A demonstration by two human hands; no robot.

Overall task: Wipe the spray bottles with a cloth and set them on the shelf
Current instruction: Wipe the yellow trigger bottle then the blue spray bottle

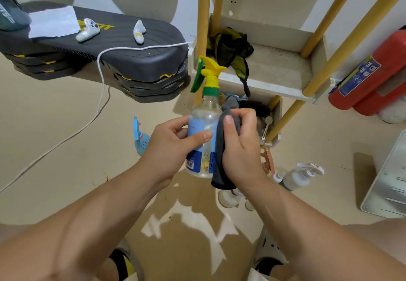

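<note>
Head view showed your left hand [169,146] gripping the upright spray bottle [203,127], nozzle up. Your right hand [241,146] pressed the grey cloth [222,166] against its right side, the shelf [274,76] just beyond.

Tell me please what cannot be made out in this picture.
- Head view: the right side of the spray bottle, covered by the grey cloth and the right hand.
- Head view: its label text, too small and partly under the left hand.
- Head view: the contents of the lower shelf, behind the right hand.
- Head view: the fire extinguisher, cut off by the right edge.
</note>
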